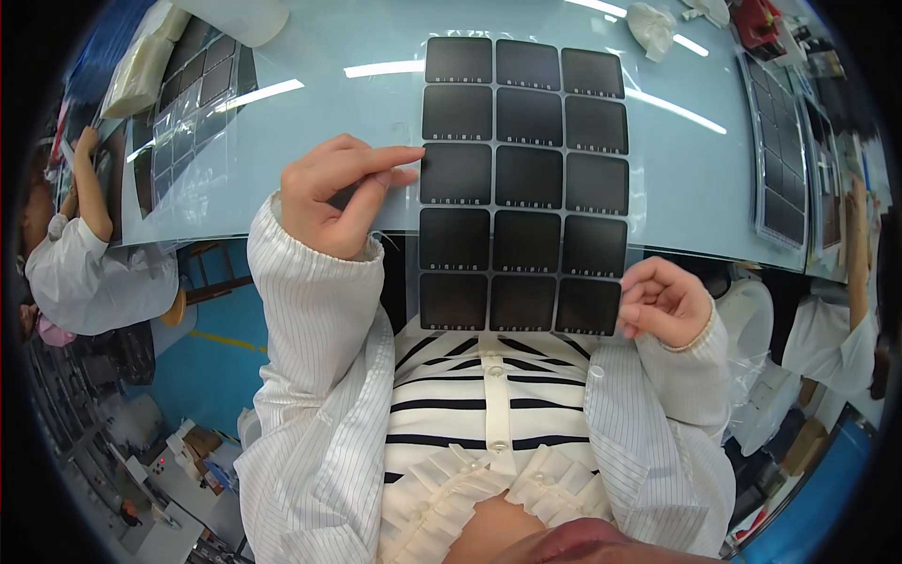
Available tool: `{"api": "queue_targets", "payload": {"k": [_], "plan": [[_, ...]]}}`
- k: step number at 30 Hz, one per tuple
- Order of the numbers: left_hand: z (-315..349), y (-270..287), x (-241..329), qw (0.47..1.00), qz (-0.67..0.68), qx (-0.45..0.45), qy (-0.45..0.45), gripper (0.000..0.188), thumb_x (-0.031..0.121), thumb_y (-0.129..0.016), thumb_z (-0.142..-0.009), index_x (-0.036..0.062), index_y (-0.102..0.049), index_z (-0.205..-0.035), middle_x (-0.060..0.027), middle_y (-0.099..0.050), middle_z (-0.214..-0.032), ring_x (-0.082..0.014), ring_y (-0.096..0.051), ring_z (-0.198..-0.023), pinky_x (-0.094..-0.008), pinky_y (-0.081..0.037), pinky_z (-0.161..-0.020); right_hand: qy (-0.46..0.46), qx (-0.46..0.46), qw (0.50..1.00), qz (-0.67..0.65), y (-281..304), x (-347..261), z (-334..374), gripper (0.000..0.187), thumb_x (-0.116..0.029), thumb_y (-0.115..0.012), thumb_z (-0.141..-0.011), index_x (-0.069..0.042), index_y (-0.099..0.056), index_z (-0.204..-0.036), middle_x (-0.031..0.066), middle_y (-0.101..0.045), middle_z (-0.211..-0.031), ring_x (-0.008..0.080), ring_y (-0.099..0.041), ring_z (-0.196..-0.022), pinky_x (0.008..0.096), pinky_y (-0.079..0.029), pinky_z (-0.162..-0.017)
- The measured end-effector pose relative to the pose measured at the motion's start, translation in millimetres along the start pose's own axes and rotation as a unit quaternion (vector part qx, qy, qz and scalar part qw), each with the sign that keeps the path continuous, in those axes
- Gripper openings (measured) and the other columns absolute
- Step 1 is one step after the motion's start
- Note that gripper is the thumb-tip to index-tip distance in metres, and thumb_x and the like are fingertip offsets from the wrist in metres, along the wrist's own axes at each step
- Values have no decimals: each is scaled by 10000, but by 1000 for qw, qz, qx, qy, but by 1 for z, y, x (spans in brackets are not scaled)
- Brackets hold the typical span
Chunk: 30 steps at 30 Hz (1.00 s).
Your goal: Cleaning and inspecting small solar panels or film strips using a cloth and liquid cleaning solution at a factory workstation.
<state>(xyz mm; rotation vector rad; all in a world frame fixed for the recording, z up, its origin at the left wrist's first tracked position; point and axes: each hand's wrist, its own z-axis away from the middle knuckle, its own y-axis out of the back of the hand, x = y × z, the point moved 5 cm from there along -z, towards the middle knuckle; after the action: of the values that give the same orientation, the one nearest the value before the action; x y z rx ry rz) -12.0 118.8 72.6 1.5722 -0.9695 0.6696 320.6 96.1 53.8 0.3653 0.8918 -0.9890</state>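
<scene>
Sheet (492, 207) with fifteen dark panels (529, 177) between hands (315, 197)

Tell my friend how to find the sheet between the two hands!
Start at the pale blue table, at its near edge by the striped top. There, a sheet of fifteen dark rectangles sticks out past it, between the left hand and right hand. Other dark-panelled sheets lie further left and right; only this one sits between those two hands.

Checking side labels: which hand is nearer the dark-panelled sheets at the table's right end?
Right. The right hand is at the lower right edge of the central sheet, left of the dark-panelled sheets. The left hand is at its left edge, farther off.
</scene>
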Motion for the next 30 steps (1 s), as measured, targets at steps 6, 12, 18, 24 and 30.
{"api": "queue_targets", "payload": {"k": [6, 12, 18, 24, 30], "plan": [[-2, -1, 0, 1000, 8, -1, -8, 282, -74, -510, -758, 26, -702, -940, -110, -637, -705, -172, -641, -661, -240, -483, -601, 76, -161, 983, -52, -19, 34, -9, 922, -182, -880, -560, -13, -358, -1302, 112, -573, -1095, 196, -593, -954, 284, -514, -710], [-1, -1, -2, 1000, 3, -1, -14, 269, -66, -511, -771, 19, -697, -945, -115, -639, -718, -173, -637, -656, -242, -481, -606, 206, -116, 958, 161, -69, 19, -13, 890, -211, -824, -668, -1, -284, -1344, 130, -522, -1192, 235, -582, -994, 349, -493, -830], [-1, 0, 2, 1000, 17, -2, 5, 253, -41, -516, -801, 9, -675, -992, -101, -632, -729, -151, -618, -687, -234, -467, -635, 154, -20, 983, -101, -66, 31, -4, 482, -176, -581, -878, 45, -389, -1260, 156, -564, -1108, 319, -609, -937, 422, -511, -826], [-3, -2, 1, 998, 49, -1, 25, 224, -31, -503, -833, -18, -654, -998, -98, -622, -740, -150, -610, -719, -227, -455, -678, 197, 137, 901, -362, -3, 54, 8, 260, 2, -440, -873, 83, -498, -1114, 178, -621, -970, 312, -639, -822, 446, -553, -693], [-1, 0, -1, 999, 34, 4, 27, 220, -24, -490, -854, -23, -644, -1011, -106, -628, -752, -162, -607, -734, -239, -455, -700, 139, 321, 911, -220, 71, 63, 60, 99, -56, -581, -798, 29, -615, -835, 93, -643, -787, 156, -632, -675, 282, -531, -543]]}}
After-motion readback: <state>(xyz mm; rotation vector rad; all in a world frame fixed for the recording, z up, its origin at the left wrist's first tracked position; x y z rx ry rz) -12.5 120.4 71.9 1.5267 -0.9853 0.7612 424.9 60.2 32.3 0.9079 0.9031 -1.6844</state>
